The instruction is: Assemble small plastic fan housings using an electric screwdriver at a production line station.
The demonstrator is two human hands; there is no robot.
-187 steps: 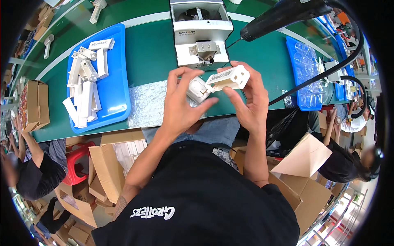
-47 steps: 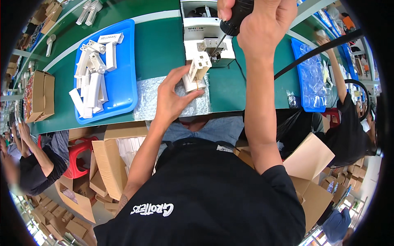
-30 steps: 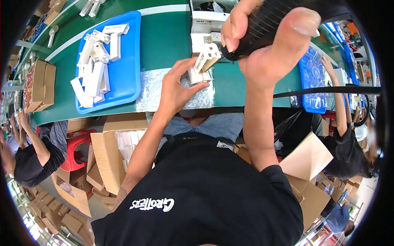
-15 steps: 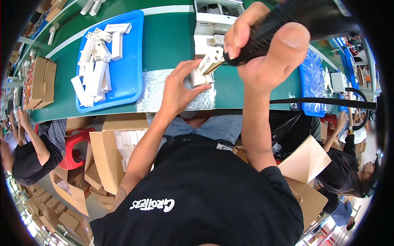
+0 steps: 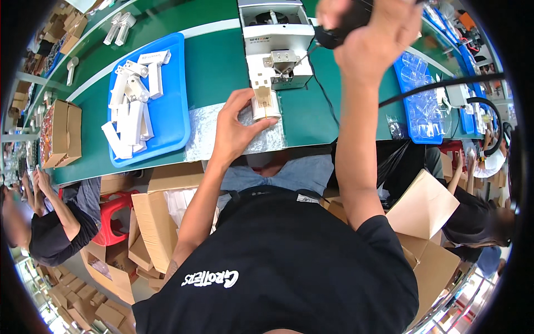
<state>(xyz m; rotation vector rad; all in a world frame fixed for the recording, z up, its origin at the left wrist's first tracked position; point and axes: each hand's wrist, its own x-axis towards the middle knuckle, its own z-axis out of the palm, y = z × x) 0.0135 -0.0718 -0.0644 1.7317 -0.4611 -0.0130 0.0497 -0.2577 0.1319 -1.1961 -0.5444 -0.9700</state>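
Left hand (image 5: 233, 128) gripping white rounded plastic device (image 5: 265, 111) from opposite sides, thumb nearest wearer, probably to steady it on crinkled silvery plastic sheet (image 5: 206, 131), likely padding; right hand (image 5: 374, 44) wrapped around thick black screwdriver (image 5: 347, 25), thin bit angled toward white-and-black metal box-shaped machine (image 5: 281, 42) just beyond device, presumably placed for driver reach; shallow blue plastic tray (image 5: 167, 122) holding loose white plastic parts (image 5: 132, 122) at left, seemingly kept clear of the driver side

The left hand (image 5: 232, 125) pinches a white plastic piece (image 5: 266, 109) over a silvery sheet (image 5: 204, 132). Just beyond it stands a white machine (image 5: 277, 42); farther right, the right hand (image 5: 374, 45) grips a black screwdriver (image 5: 340, 30). Left of the left hand, a blue tray (image 5: 174, 111) holds white parts (image 5: 132, 119).
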